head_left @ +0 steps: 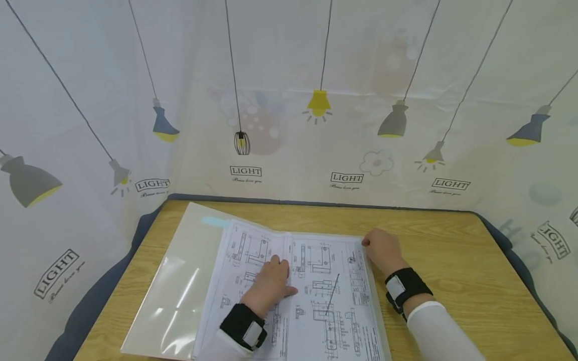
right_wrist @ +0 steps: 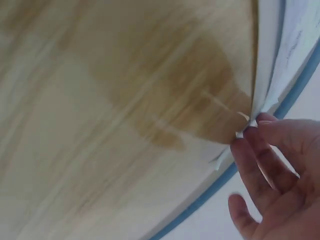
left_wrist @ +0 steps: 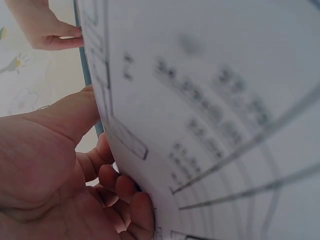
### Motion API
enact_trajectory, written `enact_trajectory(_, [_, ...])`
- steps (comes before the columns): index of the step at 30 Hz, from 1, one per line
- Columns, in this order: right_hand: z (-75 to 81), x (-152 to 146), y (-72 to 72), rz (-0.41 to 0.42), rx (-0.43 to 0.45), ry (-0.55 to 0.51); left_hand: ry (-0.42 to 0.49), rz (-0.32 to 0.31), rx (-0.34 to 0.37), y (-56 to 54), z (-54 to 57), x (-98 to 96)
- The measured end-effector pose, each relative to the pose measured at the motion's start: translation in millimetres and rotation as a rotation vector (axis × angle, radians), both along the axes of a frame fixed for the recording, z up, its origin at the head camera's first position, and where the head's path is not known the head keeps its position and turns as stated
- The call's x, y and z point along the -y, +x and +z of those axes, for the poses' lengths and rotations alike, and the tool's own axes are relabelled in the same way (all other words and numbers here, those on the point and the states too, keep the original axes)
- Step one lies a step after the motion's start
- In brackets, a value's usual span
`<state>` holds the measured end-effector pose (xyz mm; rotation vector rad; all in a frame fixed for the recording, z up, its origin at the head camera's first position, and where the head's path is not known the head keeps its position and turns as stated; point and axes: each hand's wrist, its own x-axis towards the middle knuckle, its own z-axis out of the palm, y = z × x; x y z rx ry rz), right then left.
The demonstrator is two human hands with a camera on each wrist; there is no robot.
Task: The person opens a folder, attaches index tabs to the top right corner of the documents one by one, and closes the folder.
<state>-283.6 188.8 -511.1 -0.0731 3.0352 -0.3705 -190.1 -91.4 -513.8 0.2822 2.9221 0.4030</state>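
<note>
A paper sheet [head_left: 295, 301] printed with technical drawings lies over an open pale folder [head_left: 167, 286], a crease running down its middle. My left hand [head_left: 270, 282] rests on the sheet near that crease. In the left wrist view, the fingers of the left hand [left_wrist: 65, 175] are slightly bent, their tips against the paper. My right hand [head_left: 384, 250] is at the sheet's upper right corner. Up close, the right hand [right_wrist: 280, 175] pinches the corner edge between thumb and fingers, where a small pale strip [right_wrist: 220, 159] sticks out.
The wooden table [head_left: 460, 281] extends right of the folder and beyond it. A light blue strip [head_left: 214, 221] is at the folder's upper left. A curtain [head_left: 280, 65] printed with hanging lamps surrounds the table. Each wrist wears a black band [head_left: 408, 288].
</note>
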Motion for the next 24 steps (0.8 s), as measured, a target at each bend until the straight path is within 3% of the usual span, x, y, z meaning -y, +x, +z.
enact_trajectory(3, [-0.9, -3.5, 5.9, 0.078, -0.008, 0.056, 0.006, 0.002, 0.005, -0.2, 0.4, -0.2])
enact_trajectory(8, [-5.2, -9.8, 13.7, 0.199, -0.092, 0.171, 0.003, -0.003, 0.002, -1.1, -0.7, -1.0])
enact_trajectory(15, [-8.1, -14.3, 15.3, 0.183, -0.058, 0.095, 0.008, 0.008, 0.011, -2.3, -4.3, -0.7])
enact_trajectory(24, [-7.8, -14.3, 17.2, 0.217, -0.091, 0.11, 0.024, 0.012, 0.01, -1.2, -5.3, 2.1])
